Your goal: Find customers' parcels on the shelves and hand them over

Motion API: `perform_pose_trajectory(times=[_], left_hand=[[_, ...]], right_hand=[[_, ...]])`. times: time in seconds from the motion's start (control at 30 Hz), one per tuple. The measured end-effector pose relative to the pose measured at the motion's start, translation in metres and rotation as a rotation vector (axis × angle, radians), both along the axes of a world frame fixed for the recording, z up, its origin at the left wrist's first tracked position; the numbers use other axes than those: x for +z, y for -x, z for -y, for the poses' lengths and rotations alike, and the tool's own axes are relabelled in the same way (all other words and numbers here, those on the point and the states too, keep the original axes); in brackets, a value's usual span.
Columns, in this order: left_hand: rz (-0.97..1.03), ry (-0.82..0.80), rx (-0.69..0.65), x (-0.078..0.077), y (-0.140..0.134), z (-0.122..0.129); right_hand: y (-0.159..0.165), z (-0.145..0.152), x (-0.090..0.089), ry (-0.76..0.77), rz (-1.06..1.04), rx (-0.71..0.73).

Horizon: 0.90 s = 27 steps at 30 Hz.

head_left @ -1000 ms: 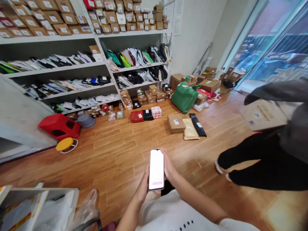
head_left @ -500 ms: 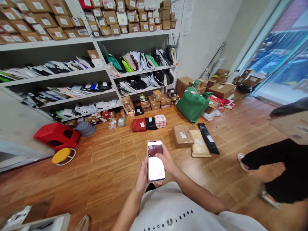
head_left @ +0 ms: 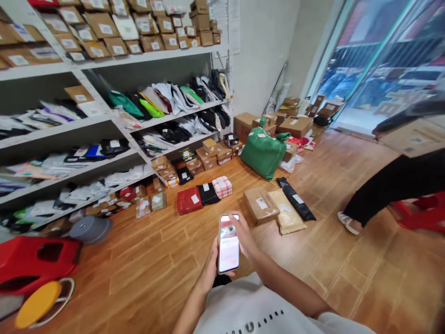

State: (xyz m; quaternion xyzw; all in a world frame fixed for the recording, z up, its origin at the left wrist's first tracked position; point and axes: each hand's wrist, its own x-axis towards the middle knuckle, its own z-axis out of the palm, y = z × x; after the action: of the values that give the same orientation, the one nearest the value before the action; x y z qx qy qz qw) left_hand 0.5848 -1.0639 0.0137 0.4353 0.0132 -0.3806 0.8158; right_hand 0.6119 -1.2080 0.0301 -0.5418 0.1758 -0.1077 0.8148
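A lit smartphone (head_left: 228, 250) is held upright in front of my white shirt, its screen facing me. My left hand (head_left: 210, 265) is closed around its left side and lower back. My right hand (head_left: 244, 237) grips the right edge, its thumb over the upper part of the screen; some of its fingers are hidden behind the phone. On the floor beyond lie a red parcel (head_left: 188, 200), a black parcel (head_left: 208, 193) and a red-and-white checked parcel (head_left: 222, 186). Farther right are a cardboard box (head_left: 260, 205), a tan padded mailer (head_left: 287, 212) and a long black package (head_left: 296, 198).
White shelves (head_left: 153, 59) packed with parcels line the wall. A green sack (head_left: 264, 152) stands before stacked boxes (head_left: 295, 127). Red stools, a grey tub (head_left: 91, 229) and a yellow-topped stool (head_left: 39, 304) are at left. At right, a person in black trousers (head_left: 385, 185) carries a carton (head_left: 413, 137).
My view has swung right. My right thumb has moved up the screen, whose picture differs. The person with the carton has stepped along, and a red stool now shows behind them.
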Motion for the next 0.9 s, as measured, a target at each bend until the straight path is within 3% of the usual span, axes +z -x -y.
perform_pose_trajectory(times=[0.27,0.43,0.63,0.9], left_hand=[[-0.173,0.023,-0.041,0.008,-0.146,-0.011],[-0.161,0.038,-0.063,0.006,-0.212,-0.016],[-0.133,0.072,-0.125,0.004,-0.252,-0.019],[-0.078,0.081,-0.16,0.0,-0.274,-0.022]], right_hand=[[-0.104,-0.005,-0.004,0.061,0.021,0.058],[-0.15,-0.012,-0.008,0.117,0.066,0.057],[-0.193,-0.019,-0.006,0.16,0.045,-0.042],[-0.217,-0.021,-0.011,0.176,0.019,-0.107]])
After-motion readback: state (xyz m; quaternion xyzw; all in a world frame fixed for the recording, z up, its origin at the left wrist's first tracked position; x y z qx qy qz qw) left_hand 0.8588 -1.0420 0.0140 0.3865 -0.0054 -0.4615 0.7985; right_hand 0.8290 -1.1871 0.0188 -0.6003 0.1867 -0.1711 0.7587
